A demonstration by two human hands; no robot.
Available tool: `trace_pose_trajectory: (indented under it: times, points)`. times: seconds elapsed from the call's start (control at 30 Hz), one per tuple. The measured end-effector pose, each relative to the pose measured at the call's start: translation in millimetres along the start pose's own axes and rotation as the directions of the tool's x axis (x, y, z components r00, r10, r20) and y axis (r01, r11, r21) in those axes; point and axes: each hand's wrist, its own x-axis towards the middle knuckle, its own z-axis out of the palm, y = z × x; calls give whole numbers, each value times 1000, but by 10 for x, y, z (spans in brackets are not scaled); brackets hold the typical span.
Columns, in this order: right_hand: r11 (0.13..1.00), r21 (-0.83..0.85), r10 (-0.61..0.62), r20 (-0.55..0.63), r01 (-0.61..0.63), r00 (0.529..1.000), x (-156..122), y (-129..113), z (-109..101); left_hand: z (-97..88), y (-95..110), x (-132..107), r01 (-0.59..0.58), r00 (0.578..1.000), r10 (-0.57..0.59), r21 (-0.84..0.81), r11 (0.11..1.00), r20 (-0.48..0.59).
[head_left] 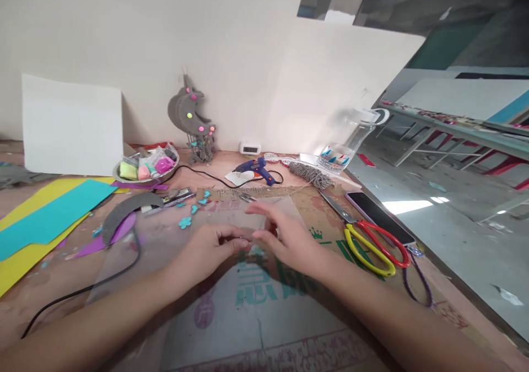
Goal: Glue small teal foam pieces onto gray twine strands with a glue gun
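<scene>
My left hand (217, 246) is closed in a pinch above a clear plastic sheet (215, 306). Whatever sits between its fingertips is too small to make out. Beside it, my right hand (289, 240) has its fingers apart and curved, with the thumb close to the left fingertips; nothing shows in its grip. Under the sheet lies printed cardboard (322, 306) with green lettering. Small turquoise foam flowers and hearts (185, 223) lie just beyond my left hand. Further left, a grey crescent (128, 209) rests partly over a purple foam piece (124, 228).
Scissors (367, 240) and a phone (380, 217) lie at right. Behind stand a glue gun (258, 168), grey yarn (312, 174), a clear jug (345, 140), a small clock (250, 148), a decorated moon (185, 113) and a clay bowl (144, 165). Foam sheets (53, 215) and a black cord (82, 290) lie left.
</scene>
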Motion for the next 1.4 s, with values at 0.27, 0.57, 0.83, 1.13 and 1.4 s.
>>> trace_pose_trajectory:
  times: [0.27,0.57,0.83,1.13,1.4]
  points:
    - [951,248,121,240,-182,963,74,102,10,-75,-32,45,-17,991,3,-102,995,-134]
    - [990,80,96,228,-117,969,116,185,-126,-232,30,74,-17,957,-17,-113,994,-291]
    - [981,-103,185,218,-166,958,115,241,-302,-600,51,100,-65,886,57,-1,998,-461]
    - [997,-13,74,134,-73,988,112,98,-299,-579,57,139,50,951,-10,119,992,-310]
    - [998,16,54,115,-56,992,132,52,-265,-277,7,25,-14,1000,17,-145,989,25]
